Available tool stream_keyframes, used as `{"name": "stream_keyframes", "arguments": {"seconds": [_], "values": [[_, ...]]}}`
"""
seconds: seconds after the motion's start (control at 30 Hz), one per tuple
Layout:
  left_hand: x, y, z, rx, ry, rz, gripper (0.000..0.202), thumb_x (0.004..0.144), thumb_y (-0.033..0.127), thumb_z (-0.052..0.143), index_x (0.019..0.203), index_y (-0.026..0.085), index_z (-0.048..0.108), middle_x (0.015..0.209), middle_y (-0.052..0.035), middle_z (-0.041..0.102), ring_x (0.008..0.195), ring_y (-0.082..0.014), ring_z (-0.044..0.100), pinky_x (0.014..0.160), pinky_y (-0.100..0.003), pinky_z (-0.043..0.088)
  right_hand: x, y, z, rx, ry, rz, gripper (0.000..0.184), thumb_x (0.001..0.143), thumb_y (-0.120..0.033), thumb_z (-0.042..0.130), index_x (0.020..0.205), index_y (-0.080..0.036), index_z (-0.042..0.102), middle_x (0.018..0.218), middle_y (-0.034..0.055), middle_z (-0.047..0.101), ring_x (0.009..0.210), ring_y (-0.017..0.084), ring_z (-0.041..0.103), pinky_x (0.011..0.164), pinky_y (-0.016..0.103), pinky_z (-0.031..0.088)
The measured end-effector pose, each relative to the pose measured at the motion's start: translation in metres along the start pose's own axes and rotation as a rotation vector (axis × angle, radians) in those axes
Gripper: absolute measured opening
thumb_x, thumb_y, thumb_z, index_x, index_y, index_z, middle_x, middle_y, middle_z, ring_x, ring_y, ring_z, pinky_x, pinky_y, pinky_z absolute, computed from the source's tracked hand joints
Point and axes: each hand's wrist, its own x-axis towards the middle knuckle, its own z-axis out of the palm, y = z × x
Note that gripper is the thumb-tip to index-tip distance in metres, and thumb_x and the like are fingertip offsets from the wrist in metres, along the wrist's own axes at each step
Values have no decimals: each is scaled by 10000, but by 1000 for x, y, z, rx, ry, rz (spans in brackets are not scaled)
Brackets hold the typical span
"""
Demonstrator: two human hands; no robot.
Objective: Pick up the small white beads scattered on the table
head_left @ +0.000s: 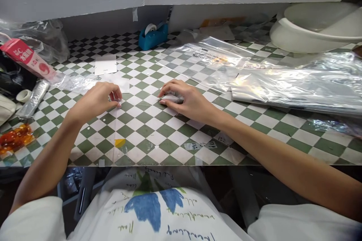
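- While both hands rest midway across the checkered tabletop [143,130]:
- left hand [94,101] curled, fingertips pinching a small clear plastic piece [114,96]
- right hand [187,101] arched, fingers cupped over a silvery plastic piece [172,98]; grip unclear

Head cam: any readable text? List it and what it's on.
"WARNING" on the clear plastic bag; smaller lines below it too small to read.
Pink carton: large characters, too blurred to read.
Labels on the checkered table cover: handwritten marks, too blurred to read.
White shirt: upside-down printed script, too blurred to read.
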Motion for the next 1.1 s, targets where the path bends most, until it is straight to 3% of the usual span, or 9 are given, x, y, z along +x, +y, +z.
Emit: {"name": "stream_keyframes", "arguments": {"seconds": [0.13, 0.27, 0.5, 0.73, 0.8, 0.97, 1.1], "values": [[3, -1, 4, -42, -18, -40, 30, 820, 193, 713, 827, 221, 703, 887, -38, 770, 905, -232, 713, 782, -357, 549, 6, -5, -13, 68, -77, 108, 259, 945, -507, 693, 1002, -256, 714, 1184, 95, 715, 1111, 286, 678, 1039, 536, 571], [3, 1, 5, -39, -42, -80, 145, 854, 124, 638, 786, 227, 714, 846, -25, 783, 891, -230, 731, 770, -349, 547, 13, -17, -21, 4, -103, 141, 297, 930, -524, 713, 1012, -240, 731, 1162, 102, 751, 1123, 298, 688, 1059, 571, 570], [1, -2, 6, -9, -135, -86, 137, 907, 242, 584, 837, 227, 701, 974, -55, 770, 917, -242, 701, 744, -350, 521, 12, -15, -11, 154, -90, 87, 264, 865, -400, 767, 1015, -192, 706, 1078, 84, 752, 1023, 240, 711, 1054, 512, 579], [-4, 1, -2, 37, -83, -85, 134, 915, 298, 566, 933, 220, 674, 1050, -79, 729, 966, -256, 661, 772, -365, 485, 13, -10, -7, 120, -62, 80, 165, 878, -329, 732, 980, -202, 706, 1028, 73, 751, 938, 228, 727, 1060, 525, 562], [-5, 2, -5, 73, -75, -95, 126, 894, 303, 608, 953, 216, 677, 1052, -79, 723, 978, -257, 657, 777, -364, 479, 13, -9, -6, 96, -93, 75, 158, 895, -314, 689, 1006, -203, 701, 1046, 78, 741, 952, 230, 722, 1022, 509, 572], [-3, 3, -7, 47, -176, -108, 103, 840, 274, 678, 905, 203, 642, 1004, -69, 719, 918, -233, 658, 739, -341, 476, 10, -5, -3, 65, -217, 31, 255, 965, -248, 520, 1196, -227, 626, 977, 63, 654, 893, 210, 669, 712, 361, 569], [1, 1, -6, -7, -178, -65, 70, 825, 243, 682, 879, 198, 676, 963, -61, 736, 927, -231, 676, 792, -345, 493, 9, -4, 0, 63, -168, 24, 265, 980, -224, 527, 1236, -240, 593, 975, 52, 616, 909, 202, 649, 734, 343, 551]]}}
